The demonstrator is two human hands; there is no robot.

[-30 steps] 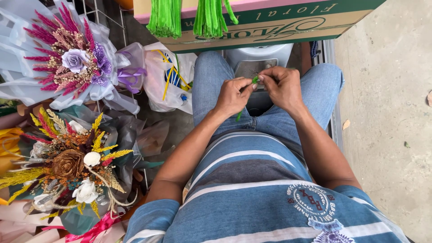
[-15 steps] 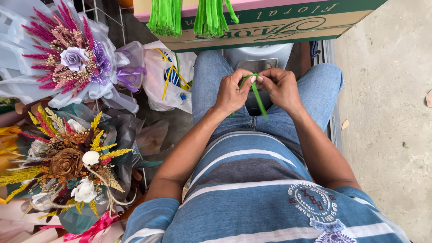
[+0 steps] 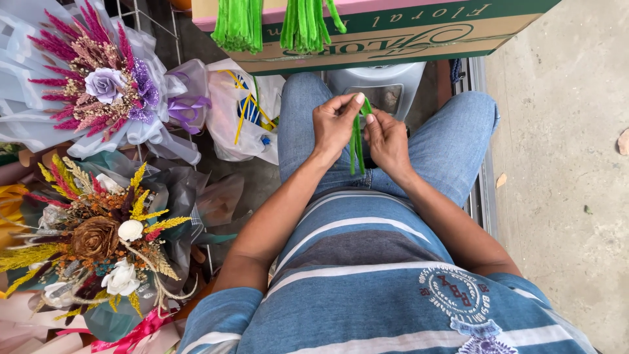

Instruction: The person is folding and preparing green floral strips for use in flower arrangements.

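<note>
The left hand [image 3: 335, 124] and right hand [image 3: 388, 139] pinched one green pipe cleaner [image 3: 356, 145], fingers closed on its top, over the lap at 12 o'clock. It hung mostly straight, so shaping seemed barely begun; more bundles [image 3: 239, 25] waited.

A thin bright-green fuzzy stem [image 3: 356, 141], probably folded double, hangs nearly upright over the lap, its top pinched between fingertips.

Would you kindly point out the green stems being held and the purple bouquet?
green stems [image 3: 356, 147], head view, on the strands hanging between the hands.
purple bouquet [image 3: 105, 85], head view, on the lilac rose.
</note>
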